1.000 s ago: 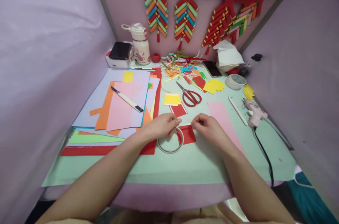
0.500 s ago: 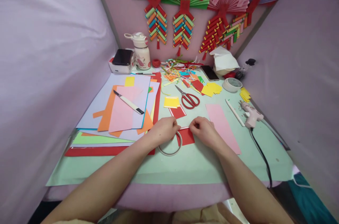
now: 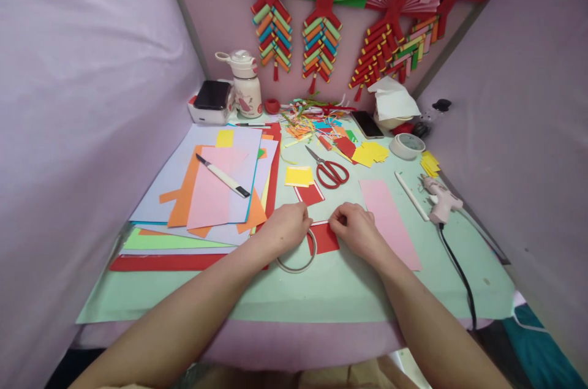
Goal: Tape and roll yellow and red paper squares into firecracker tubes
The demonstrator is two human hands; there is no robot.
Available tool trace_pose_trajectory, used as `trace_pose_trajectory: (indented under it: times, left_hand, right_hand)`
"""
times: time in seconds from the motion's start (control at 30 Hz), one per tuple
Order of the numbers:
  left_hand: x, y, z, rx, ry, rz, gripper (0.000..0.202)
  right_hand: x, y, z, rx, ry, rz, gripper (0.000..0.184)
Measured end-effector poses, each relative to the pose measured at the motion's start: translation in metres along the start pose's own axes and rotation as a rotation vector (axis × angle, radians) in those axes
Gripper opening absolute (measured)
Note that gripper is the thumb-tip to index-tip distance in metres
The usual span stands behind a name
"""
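My left hand (image 3: 290,225) is closed at the top of a thin roll of tape (image 3: 296,271), which stands out below the fingers as a ring. A narrow white strip of tape (image 3: 320,223) runs from there along the upper edge of a red paper rectangle (image 3: 325,240). At the other end of this strip, my right hand (image 3: 357,226) has its fingertips pinched together on the paper's upper right corner. Just beyond the hands lie a red piece with white edges (image 3: 310,194) and some yellow pieces (image 3: 298,176). The fingertips partly hide the strip's ends.
Red-handled scissors (image 3: 331,173) lie behind the hands. To the left, a utility knife (image 3: 223,175) rests on stacked coloured paper (image 3: 160,193). A pink sheet (image 3: 390,223), white stick (image 3: 411,196) and corded glue gun (image 3: 441,200) are on the right. Paper scraps (image 3: 316,119) and a bottle (image 3: 248,92) stand behind.
The view has shifted slightly. Both hands keep nearly the same place and grip over the red paper, and the strip between them looks the same.
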State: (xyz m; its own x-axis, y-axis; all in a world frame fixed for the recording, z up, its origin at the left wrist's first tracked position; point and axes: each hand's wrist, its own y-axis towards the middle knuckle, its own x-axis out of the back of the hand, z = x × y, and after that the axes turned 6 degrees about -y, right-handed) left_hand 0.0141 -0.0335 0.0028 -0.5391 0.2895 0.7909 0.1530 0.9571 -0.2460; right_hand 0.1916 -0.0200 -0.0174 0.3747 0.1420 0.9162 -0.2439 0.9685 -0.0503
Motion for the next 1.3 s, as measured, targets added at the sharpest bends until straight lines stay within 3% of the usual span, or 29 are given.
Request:
trace_pose_trajectory:
  times: [1.3]
  left_hand:
    - [-0.0038,0.0045,0.0004,0.001,0.124,0.024,0.018]
  right_hand:
    - [0.0019,0.0081,0.0022,-0.001,-0.062,0.078,0.011]
